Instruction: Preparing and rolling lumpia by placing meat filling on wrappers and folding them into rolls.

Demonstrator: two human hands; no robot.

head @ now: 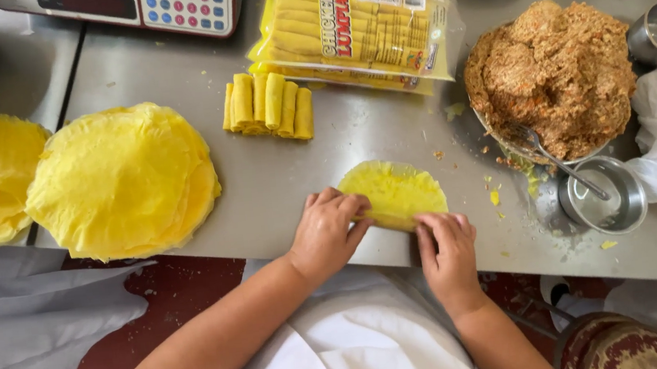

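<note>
Stainless steel table (325,152) fills the view, dusted with crumbs. At its near edge the left hand (327,233) and right hand (447,249) both press curled fingers onto a yellow wrapper (394,190), gripping its rolled near edge between them. Beyond the left hand lie finished rolls (267,105) and a packet of rolls (357,27); further left sits a stack of wrappers (121,182). Beyond the right hand stands a bowl of filling (553,75), with a small metal cup (602,196) just beside it.
</note>
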